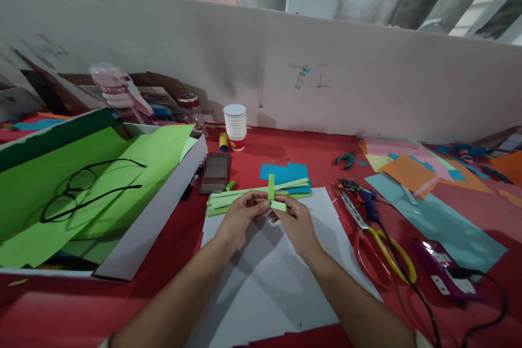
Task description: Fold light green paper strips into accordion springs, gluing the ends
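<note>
Pinched between both hands is a pair of green paper strips (271, 186), one standing upright and a paler one lying across toward the right. My left hand (243, 216) closes thumb and fingers on the strips near their crossing. From the other side my right hand (297, 224) grips the paler end. The fingertips hide part of the place where the strips meet. Behind the hands lies a bundle of light green paper strips (222, 198). White paper sheets (269, 288) lie under both hands, and blue paper pieces (281, 170) are just beyond the bundle.
A white box (153, 223) with green sheets and eyeglasses (75, 196) stands left. Beyond are a phone (215, 173) and stacked paper cups (235, 128). To the right lie scissors (369, 231), a blue glue gun (368, 204), a purple power strip (444, 272) with cables, and coloured paper (432, 217).
</note>
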A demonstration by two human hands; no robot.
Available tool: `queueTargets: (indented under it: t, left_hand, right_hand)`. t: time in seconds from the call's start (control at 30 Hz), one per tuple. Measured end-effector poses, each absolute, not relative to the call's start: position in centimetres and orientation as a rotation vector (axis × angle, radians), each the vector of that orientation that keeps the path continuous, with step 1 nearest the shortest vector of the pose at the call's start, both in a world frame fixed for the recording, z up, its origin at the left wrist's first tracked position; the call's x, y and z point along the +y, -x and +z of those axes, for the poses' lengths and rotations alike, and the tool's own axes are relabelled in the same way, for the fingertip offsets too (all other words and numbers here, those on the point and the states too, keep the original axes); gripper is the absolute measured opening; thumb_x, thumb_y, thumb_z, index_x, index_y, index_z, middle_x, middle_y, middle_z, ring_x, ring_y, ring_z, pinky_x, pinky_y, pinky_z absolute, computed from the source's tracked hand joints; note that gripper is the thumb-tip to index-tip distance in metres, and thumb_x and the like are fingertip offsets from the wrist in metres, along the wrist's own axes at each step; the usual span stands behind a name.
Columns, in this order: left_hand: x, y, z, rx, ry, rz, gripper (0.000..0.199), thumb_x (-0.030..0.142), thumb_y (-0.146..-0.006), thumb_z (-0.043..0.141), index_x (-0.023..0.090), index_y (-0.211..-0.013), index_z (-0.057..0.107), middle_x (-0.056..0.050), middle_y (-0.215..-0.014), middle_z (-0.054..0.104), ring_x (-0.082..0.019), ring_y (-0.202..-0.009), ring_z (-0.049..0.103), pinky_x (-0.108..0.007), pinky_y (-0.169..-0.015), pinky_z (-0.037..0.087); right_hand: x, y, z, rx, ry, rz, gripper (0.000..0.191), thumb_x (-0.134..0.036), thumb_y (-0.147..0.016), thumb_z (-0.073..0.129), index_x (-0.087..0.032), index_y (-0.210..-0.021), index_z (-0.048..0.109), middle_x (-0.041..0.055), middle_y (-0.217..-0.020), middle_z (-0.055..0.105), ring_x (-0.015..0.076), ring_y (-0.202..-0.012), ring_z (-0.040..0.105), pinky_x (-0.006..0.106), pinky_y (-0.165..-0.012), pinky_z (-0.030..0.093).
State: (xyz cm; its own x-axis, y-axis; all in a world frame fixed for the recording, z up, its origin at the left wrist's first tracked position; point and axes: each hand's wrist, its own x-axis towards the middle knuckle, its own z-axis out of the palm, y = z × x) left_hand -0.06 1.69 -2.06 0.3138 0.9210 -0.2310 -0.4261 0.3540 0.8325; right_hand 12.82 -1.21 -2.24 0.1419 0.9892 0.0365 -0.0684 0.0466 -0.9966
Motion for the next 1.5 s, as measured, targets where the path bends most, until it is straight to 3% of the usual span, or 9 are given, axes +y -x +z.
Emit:
queueTargets:
  t: [0.13,0.37,0.53,0.7,0.9,1.03,1.3,1.5]
  left_hand:
    - [1.81,0.15,-1.91,0.825,-0.737,1.005,0.032,0.023,-0.053,0.081,0.015,-0.079,0.065,-0.001,-0.065,0.065,-0.013,-0.058,0.059,-0.027,-0.063,0.046]
    - [1.8,0.11,-1.97,0.824,-0.726,1.018,0.029,0.019,-0.052,0.081,0.015,-0.076,0.065,-0.001,-0.068,0.067,-0.012,-0.058,0.06,-0.025,-0.06,0.046]
    - [1.71,-0.09,-1.51,0.823,-0.715,1.042,0.03,0.023,-0.053,0.082,0.016,-0.078,0.066,-0.002,-0.072,0.067,-0.012,-0.062,0.06,-0.023,-0.06,0.045]
    - [1.49,-0.24,-1.3,0.729,-0.727,1.012,0.026,0.026,-0.059,0.078,0.015,-0.081,0.067,-0.001,-0.07,0.064,-0.01,-0.059,0.056,-0.024,-0.061,0.044]
    - [1.75,0.22,-1.79,0.781,-0.748,0.938,0.017,0.021,-0.061,0.076,0.014,-0.074,0.069,-0.003,-0.069,0.065,-0.01,-0.061,0.057,-0.023,-0.063,0.044]
    - [1.74,0.23,-1.56,0.823,-0.742,0.878,0.012,0.019,-0.059,0.076,0.012,-0.059,0.067,-0.003,-0.059,0.062,-0.01,-0.059,0.056,-0.023,-0.064,0.044]
    - [1.69,-0.13,-1.41,0.79,-0.674,0.983,0.012,0.017,-0.058,0.077,0.014,-0.066,0.069,0.0,-0.059,0.063,-0.008,-0.055,0.054,-0.02,-0.056,0.042]
    - [1.33,-0.34,-1.47,0.77,-0.674,1.011,0.017,0.018,-0.059,0.077,0.013,-0.073,0.069,-0.002,-0.067,0.066,-0.011,-0.061,0.058,-0.023,-0.062,0.046]
  right_hand:
    - [-1.33,-13.01,-2.24,-1.176,1.173,1.028,0.02,-0.025,-0.07,0.064,-0.023,-0.089,0.071,0.0014,-0.08,0.061,0.0126,-0.056,0.056,0.026,-0.054,0.05]
    - [-1.41,-13.04,-2.39,-1.331,1.175,0.956,0.021,-0.028,-0.08,0.056,-0.026,-0.094,0.071,0.0022,-0.081,0.056,0.0123,-0.058,0.054,0.027,-0.055,0.049]
    - [-1.51,-13.07,-2.43,-1.427,1.182,0.956,0.018,-0.031,-0.081,0.056,-0.022,-0.087,0.07,0.0058,-0.09,0.061,0.0181,-0.076,0.058,0.03,-0.067,0.05]
    - [-1.32,-12.88,-2.37,-1.142,1.19,1.107,0.028,-0.039,-0.081,0.056,-0.02,-0.101,0.062,0.0035,-0.078,0.065,0.0181,-0.067,0.061,0.031,-0.064,0.052]
    - [-1.04,-13.09,-2.06,-1.083,1.172,1.145,0.018,-0.037,-0.079,0.058,-0.019,-0.075,0.06,-0.0015,-0.066,0.061,0.0146,-0.061,0.058,0.027,-0.06,0.05]
    - [-0.94,-13.28,-2.01,-1.097,1.197,1.148,0.021,-0.038,-0.079,0.058,-0.019,-0.072,0.06,-0.0027,-0.059,0.057,0.0132,-0.055,0.055,0.026,-0.057,0.047]
    - [-1.1,-12.94,-2.02,-1.203,1.15,1.083,0.018,-0.035,-0.075,0.064,-0.021,-0.085,0.063,-0.0002,-0.077,0.063,0.0142,-0.068,0.058,0.025,-0.062,0.048]
    - [-0.8,-12.87,-2.43,-1.072,1.161,1.154,0.018,-0.034,-0.073,0.064,-0.02,-0.084,0.063,-0.0012,-0.071,0.063,0.0132,-0.062,0.058,0.025,-0.059,0.049]
